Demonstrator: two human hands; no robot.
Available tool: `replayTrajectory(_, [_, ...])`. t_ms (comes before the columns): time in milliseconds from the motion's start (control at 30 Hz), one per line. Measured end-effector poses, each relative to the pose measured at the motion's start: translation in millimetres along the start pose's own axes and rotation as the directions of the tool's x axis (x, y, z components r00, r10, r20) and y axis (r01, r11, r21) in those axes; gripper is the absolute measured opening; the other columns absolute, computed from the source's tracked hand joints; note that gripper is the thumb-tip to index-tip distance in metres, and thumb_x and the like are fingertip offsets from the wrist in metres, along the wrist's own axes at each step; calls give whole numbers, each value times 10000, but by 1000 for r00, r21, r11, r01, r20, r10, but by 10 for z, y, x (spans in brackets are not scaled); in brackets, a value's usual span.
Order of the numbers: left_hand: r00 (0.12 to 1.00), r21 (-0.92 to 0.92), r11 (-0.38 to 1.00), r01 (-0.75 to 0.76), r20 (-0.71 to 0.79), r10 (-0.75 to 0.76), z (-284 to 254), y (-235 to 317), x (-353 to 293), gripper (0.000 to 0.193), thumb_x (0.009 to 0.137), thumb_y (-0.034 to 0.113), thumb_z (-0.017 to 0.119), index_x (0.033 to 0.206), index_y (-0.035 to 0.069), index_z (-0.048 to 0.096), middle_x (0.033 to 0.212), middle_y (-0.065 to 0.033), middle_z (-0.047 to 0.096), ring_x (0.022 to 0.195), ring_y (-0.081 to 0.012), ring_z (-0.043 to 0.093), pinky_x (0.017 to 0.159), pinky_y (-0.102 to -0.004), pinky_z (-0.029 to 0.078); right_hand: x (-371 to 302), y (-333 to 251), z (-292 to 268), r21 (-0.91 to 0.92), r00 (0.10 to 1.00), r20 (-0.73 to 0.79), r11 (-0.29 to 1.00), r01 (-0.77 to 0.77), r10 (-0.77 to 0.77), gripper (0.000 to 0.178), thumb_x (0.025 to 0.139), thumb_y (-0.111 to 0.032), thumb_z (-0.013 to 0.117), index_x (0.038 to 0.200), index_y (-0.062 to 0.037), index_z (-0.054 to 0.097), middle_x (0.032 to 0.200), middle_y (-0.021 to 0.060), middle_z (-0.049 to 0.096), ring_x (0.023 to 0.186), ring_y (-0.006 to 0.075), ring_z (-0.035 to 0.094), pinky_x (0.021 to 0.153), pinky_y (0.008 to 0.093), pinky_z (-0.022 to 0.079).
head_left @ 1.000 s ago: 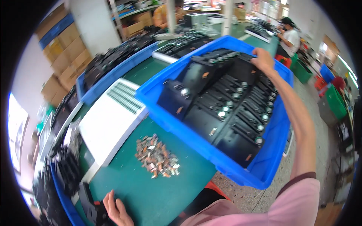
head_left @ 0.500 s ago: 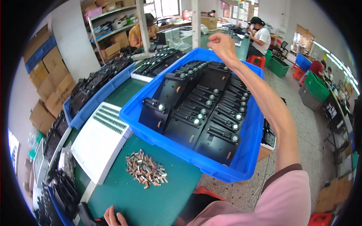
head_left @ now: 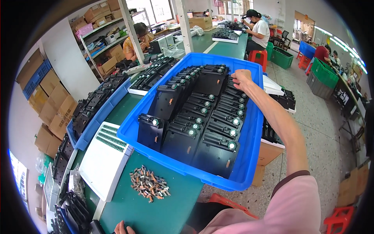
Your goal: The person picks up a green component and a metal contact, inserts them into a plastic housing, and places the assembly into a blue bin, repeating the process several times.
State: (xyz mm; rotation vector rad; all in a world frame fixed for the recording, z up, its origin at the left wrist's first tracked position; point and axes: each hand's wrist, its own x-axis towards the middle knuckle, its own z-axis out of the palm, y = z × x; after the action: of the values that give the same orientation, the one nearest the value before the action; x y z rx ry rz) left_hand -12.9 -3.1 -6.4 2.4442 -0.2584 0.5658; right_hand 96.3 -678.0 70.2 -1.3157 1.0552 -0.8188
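Note:
My right hand reaches over the far right of a blue plastic bin. Its fingers are closed at the far end of the right-hand row of parts; whatever they pinch is hidden. Rows of black plastic housings, each with a round silvery piece and a small coppery tab, overlap inside the bin. At the lower edge my left hand is mostly cut off, its fingers curled at a black plastic part. A pile of small coppery and grey slide-switch-like pieces lies on the green table between that hand and the bin.
Left of the bin, a white foam tray carries rows of small green boards. Beyond it stands a blue tray of black parts. Stacked cartons line the left wall. Two people work farther back; a red stool stands behind the bin.
My right hand has come down and nearer, from above the bin's far edge to the right row of housings. The view has shifted, and my left hand shows less.

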Motion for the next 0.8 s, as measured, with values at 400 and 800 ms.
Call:
replayTrajectory(400, [995,-78,992,102,11,-102,84,-135,-90,308,956,144,567,1187,-56,608,1167,-145,576,1071,-269,559,935,-351,431,-1125,-450,406,14,851,348,909,416,-394,368,847,-29,631,1213,-62,627,1085,74,656,967,156,623,799,309,507])
replayTrajectory(800, [999,-22,999,31,19,-31,76,55,33,305,841,35,664,1136,-39,638,1133,-171,588,1068,-334,541,919,-394,461,-3755,-69,1406,261,-371,929,728,634,-9,400,783,-75,656,1164,43,632,1032,196,682,873,266,685,783,366,543])
